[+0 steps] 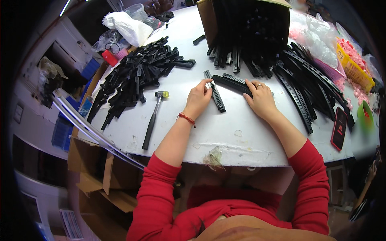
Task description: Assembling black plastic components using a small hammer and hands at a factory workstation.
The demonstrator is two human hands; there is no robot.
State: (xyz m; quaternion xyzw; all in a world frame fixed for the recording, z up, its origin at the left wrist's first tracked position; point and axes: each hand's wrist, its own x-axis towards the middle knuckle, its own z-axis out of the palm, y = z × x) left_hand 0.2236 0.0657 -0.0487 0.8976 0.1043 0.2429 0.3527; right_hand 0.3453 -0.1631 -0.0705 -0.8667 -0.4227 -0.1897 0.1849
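In the middle of the white table (181, 132), my left hand (198, 98) is closed, its thumb and fingertips pinching a slotted black plastic strip (217, 99) that slants toward me. To its right, my right hand (261, 98) has its thumb and fingers around the right end of a thicker black strip (231, 84). Another slotted strip (235, 78) lies close behind that one, its right end partly hidden by my fingers. The far end of the left strip is near the thicker strip's left end; whether they touch, I cannot tell.
A mallet (150, 126) with a yellow-tipped head lies left of my left forearm. Behind it is a heap of black plastic pieces (140, 68). Long black strips (297, 94) and a phone (339, 128) are at right. An open box (207, 20) with strips stands at the back.
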